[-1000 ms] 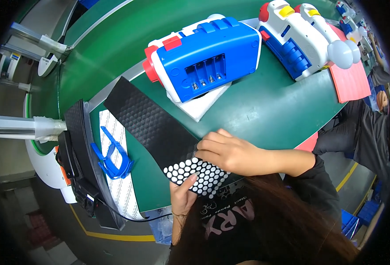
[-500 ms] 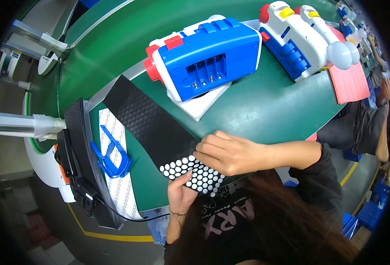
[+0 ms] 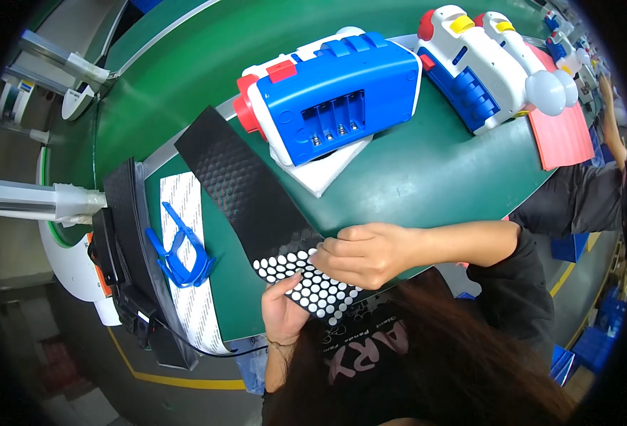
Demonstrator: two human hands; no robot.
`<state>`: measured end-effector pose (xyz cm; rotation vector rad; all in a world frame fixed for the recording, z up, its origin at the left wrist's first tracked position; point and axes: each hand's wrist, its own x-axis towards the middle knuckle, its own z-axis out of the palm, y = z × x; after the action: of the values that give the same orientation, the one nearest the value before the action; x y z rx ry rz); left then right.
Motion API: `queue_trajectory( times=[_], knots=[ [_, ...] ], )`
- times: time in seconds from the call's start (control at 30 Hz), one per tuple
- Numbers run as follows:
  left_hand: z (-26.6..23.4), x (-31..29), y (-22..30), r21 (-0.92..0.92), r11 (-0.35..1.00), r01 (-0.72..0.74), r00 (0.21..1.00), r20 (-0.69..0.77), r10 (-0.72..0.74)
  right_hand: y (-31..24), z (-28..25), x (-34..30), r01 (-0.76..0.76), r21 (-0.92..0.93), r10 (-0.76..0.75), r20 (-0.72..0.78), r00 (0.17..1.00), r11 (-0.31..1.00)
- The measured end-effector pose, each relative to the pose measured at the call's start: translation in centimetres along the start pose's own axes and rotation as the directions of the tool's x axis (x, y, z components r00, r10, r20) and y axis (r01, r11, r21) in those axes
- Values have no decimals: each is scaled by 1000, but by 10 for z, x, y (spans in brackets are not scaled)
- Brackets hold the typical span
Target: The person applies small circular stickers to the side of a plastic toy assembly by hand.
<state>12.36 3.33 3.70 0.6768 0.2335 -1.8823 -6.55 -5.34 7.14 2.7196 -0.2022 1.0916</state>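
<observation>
A long black sheet (image 3: 256, 195) with a raised, bumpy pattern stretches from the table toward me. Rows of white circles (image 3: 316, 290) cover its near end. My left hand (image 3: 283, 309) grips the sheet's near edge, thumb lying on top over the circles and the other fingers hidden beneath. My right hand (image 3: 364, 255) is closed in a pinch over the border between the black part and the white circles. Its fingertips touch the sheet, but whatever they hold is hidden. Beyond stands a blue and white toy-like device (image 3: 342, 92), its battery compartment open toward me.
Similar white devices (image 3: 469, 74) stand at the back right beside pink sheets (image 3: 562, 135). On the left, a blue plastic frame (image 3: 185, 259) lies on a white printed strip (image 3: 207, 319). Black equipment (image 3: 125, 248) lines the table's left edge. Another person's arm (image 3: 615, 128) shows far right.
The sheet has shifted slightly, its far end moving right and up. My right hand has moved a little right and down, and my left hand slightly left, still gripping the sheet.
</observation>
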Motion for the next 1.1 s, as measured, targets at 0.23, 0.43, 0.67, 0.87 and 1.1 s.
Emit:
queue_trajectory(
  times=[0.23,0.43,0.67,0.87,1.1],
  knots=[
    [-6,6,-4,7,1000,-4,1000,-28,4,3,3,-13,-171,186,180,-31,983,968],
    [1,3,-7,177,979,-97,995,39,91,1,-9,-9,-506,449,506,130,853,737],
    [-2,4,-10,96,989,-110,991,87,101,-8,-11,-9,-629,380,582,246,775,678],
    [-3,4,-10,47,995,-88,994,65,85,-7,-10,-6,-488,189,479,97,873,852],
    [-1,4,-12,86,987,-135,989,77,128,-11,-12,-9,-517,241,485,182,855,821]
  ],
)
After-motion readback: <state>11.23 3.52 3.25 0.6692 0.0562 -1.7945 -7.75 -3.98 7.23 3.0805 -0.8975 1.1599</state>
